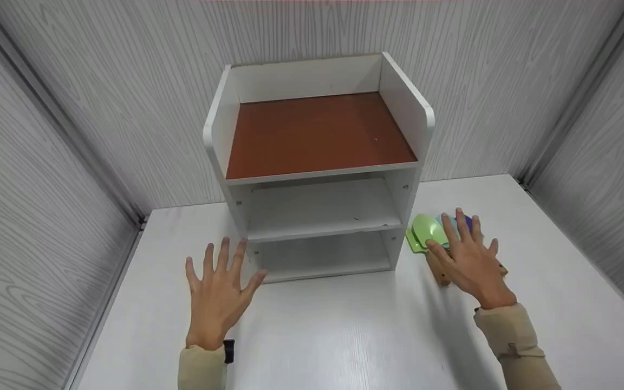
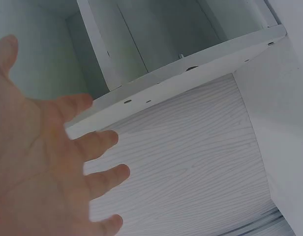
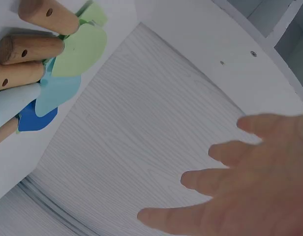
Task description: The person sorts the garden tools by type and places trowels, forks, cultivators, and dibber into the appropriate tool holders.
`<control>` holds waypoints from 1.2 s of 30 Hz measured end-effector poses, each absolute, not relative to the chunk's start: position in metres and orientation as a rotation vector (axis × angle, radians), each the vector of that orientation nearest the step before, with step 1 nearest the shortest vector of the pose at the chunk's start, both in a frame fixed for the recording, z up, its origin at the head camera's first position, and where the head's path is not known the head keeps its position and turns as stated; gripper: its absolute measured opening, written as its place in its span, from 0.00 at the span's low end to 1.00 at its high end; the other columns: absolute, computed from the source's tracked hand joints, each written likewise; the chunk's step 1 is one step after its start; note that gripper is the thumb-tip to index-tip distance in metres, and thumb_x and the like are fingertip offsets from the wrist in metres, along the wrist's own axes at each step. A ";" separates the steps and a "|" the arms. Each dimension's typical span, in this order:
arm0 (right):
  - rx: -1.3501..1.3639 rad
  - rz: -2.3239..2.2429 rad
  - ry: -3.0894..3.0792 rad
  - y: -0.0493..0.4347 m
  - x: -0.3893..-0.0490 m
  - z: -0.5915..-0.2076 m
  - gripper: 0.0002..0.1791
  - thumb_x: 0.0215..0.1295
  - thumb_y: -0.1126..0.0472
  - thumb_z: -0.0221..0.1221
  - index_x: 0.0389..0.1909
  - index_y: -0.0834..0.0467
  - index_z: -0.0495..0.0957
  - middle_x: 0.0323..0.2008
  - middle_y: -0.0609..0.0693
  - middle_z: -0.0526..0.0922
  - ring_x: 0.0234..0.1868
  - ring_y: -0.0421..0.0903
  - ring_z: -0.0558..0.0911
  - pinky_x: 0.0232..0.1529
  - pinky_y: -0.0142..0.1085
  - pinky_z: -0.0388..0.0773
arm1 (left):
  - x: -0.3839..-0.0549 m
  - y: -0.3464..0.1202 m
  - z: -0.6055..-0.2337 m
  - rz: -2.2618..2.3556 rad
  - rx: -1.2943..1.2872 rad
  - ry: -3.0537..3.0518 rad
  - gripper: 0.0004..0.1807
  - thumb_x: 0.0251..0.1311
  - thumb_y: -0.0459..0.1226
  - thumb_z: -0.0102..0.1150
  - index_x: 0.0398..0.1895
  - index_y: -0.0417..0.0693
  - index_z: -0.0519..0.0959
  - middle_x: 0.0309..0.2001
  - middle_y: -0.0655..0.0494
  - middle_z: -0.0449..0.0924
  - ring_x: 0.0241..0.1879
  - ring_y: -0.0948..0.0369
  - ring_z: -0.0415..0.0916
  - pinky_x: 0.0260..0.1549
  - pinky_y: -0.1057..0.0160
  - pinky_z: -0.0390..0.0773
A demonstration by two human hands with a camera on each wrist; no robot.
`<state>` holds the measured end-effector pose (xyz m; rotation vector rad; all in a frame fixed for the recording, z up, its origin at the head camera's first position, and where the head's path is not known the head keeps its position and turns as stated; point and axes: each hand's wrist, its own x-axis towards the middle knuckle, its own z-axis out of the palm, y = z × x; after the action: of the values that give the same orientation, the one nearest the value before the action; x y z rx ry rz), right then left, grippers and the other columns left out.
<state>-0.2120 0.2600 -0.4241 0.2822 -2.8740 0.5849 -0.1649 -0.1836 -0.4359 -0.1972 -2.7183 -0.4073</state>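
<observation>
Both hands hover with fingers spread and hold nothing. The left hand [image 1: 217,300] is in front of the lower left side of a small white shelf unit [image 1: 323,207], and its palm shows in the left wrist view. To the right of the unit, the right hand [image 1: 472,265] overlaps a group of small tools in the head view, partly hiding them. They have wooden handles [image 3: 36,49] and coloured heads: a rounded light green head [image 3: 85,51], a light blue head [image 3: 60,91] and a dark blue head [image 3: 38,118].
The unit has a raised-edge top with a reddish-brown panel [image 1: 317,132] and two open compartments below. It stands on a white table [image 1: 323,330] near the grey wood-grain back wall [image 1: 144,97]. Similar panels stand at left and right.
</observation>
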 end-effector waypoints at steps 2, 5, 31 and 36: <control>0.269 0.623 -2.767 0.259 -0.213 -0.424 0.38 0.77 0.47 0.53 0.75 0.69 0.58 0.72 0.74 0.60 0.69 0.75 0.62 0.58 0.76 0.61 | -0.166 -0.184 -0.436 -0.355 -0.218 -2.570 0.36 0.66 0.53 0.60 0.69 0.39 0.72 0.65 0.35 0.73 0.64 0.37 0.70 0.62 0.28 0.61; 0.273 0.637 -2.603 0.257 -0.215 -0.424 0.32 0.71 0.55 0.62 0.67 0.72 0.70 0.57 0.75 0.76 0.52 0.73 0.79 0.44 0.69 0.77 | -0.167 -0.183 -0.437 -0.321 -0.253 -2.392 0.29 0.62 0.45 0.67 0.60 0.35 0.78 0.55 0.36 0.81 0.51 0.39 0.80 0.50 0.34 0.76; 0.334 0.720 -2.565 0.257 -0.219 -0.433 0.14 0.69 0.63 0.63 0.44 0.72 0.83 0.36 0.67 0.86 0.30 0.61 0.86 0.28 0.57 0.82 | -0.189 -0.167 -0.455 -0.296 -0.453 -2.321 0.21 0.59 0.36 0.69 0.53 0.34 0.80 0.59 0.39 0.78 0.59 0.37 0.74 0.51 0.39 0.79; 0.305 0.747 -2.639 0.261 -0.221 -0.432 0.17 0.71 0.60 0.62 0.46 0.72 0.83 0.39 0.68 0.86 0.35 0.64 0.86 0.34 0.60 0.82 | -0.195 -0.166 -0.458 -0.268 -0.435 -2.374 0.25 0.60 0.36 0.68 0.58 0.33 0.77 0.61 0.37 0.75 0.62 0.36 0.71 0.55 0.38 0.76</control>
<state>-0.2213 0.2605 -0.4322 0.3051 -2.6385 0.7467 -0.1952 -0.1655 -0.4585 -0.4355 -2.3735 -0.2680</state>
